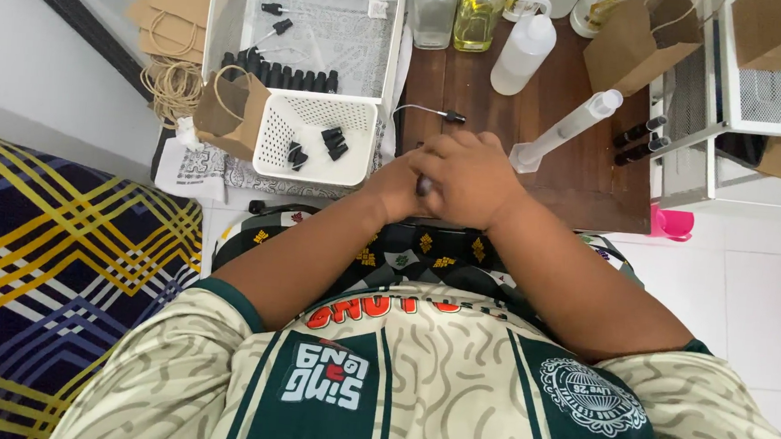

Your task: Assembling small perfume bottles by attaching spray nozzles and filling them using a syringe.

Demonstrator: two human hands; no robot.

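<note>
Hands checked first. Found left hand [390, 189] and right hand [471, 177] pressed together at the near edge of the tabletop [591, 182], about midway along it. Found both clenched around a small dark item [424, 186], with the right overlapping the left. Can see only a sliver of that item in the gap between the hands; cannot tell its kind for certain.

Handling, as judged: likely light, rigid and smooth, so prone to slipping or rolling if let go. Best gripped around the body with the fingertips, the other hand at its top end. Cannot judge whether breakable.

Surroundings, logged left to right:
- Noted a brown paper bag with cord handle [231, 110] beyond the left edge of the tabletop, touching a white perforated basket [355, 145].
- Counted a few loose dark caps [332, 142] inside that basket.
- Observed a larger white tray [229, 20] behind it, holding a row of small dark bottles [277, 77].
- Located a spray pump with thin tube [431, 113] lying flat near the left edge, just beyond the hands.
- Recorded a clear glass bottle [435, 12] and a bottle of yellow liquid [477, 17] upright along the far edge.
- Recorded a white squeeze bottle [522, 54] standing right of those.
- Found a large clear syringe [568, 131] lying diagonally, just beside the right hand, apparently not touching it.
- Spotted two more little dark bottles [639, 141] lying at the right edge, against a white wire rack [682, 174].
</note>
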